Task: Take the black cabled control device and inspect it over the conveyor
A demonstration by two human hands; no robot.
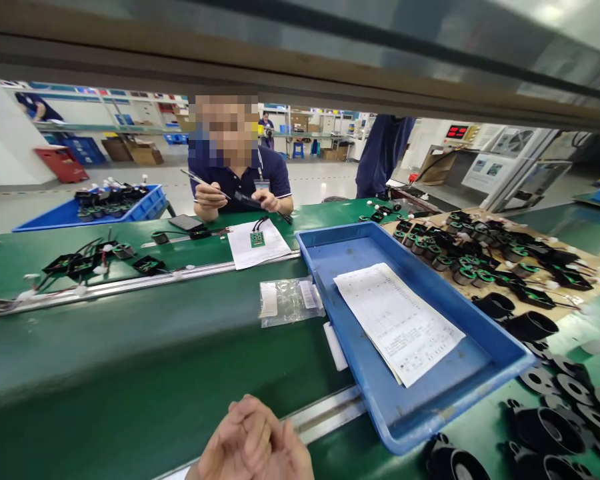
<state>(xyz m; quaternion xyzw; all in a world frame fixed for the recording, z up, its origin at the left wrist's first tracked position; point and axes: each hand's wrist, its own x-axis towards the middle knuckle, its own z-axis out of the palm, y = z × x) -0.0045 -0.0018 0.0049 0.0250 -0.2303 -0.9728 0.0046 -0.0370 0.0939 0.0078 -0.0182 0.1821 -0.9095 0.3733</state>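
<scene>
My left hand (230,437) and my right hand (293,453) are together at the bottom edge, in front of the green work surface. Their fingers are curled and pressed against each other, closed, with no object showing between them. The wrists are out of view. Nearest to them runs a metal rail (325,415) along the bench. To the right stands a blue tray (445,417) with printed sheets of paper (397,320) lying in it. A clear plastic bag (290,303) with white labels rests beside the tray's left side.
Across the bench a co-worker (240,183) holds a pen-like tool and a dark part. A green circuit board (257,239) lies on white paper (235,253). Motor assemblies (470,267) and black housings (545,427) crowd the right. A blue bin (153,200) stands far left. An overhead beam (280,60) spans the top.
</scene>
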